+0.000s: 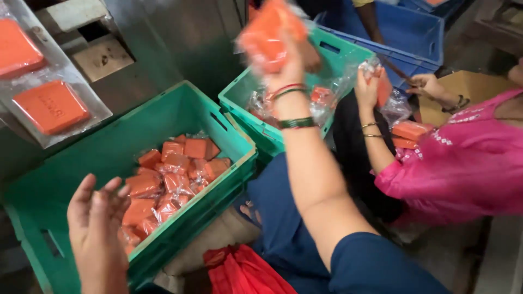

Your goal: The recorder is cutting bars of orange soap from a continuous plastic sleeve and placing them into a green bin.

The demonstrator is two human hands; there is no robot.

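Observation:
My right hand [286, 60] is raised high and grips an orange bar in clear plastic wrap [267, 32], above a green crate [338, 54]. My left hand [97, 228] hovers open with fingers spread, at the near rim of a second, nearer green crate [218, 117]. That crate holds several wrapped orange bars [163, 179] piled at its near end.
A person in a pink top sits at the right; that person's hands [376, 87] hold a wrapped orange bar, with more bars [408, 133] on the lap. Blue crates [414, 30] stand behind. A plastic strip with orange bars [49, 106] hangs at left. A red bag [239, 269] lies below.

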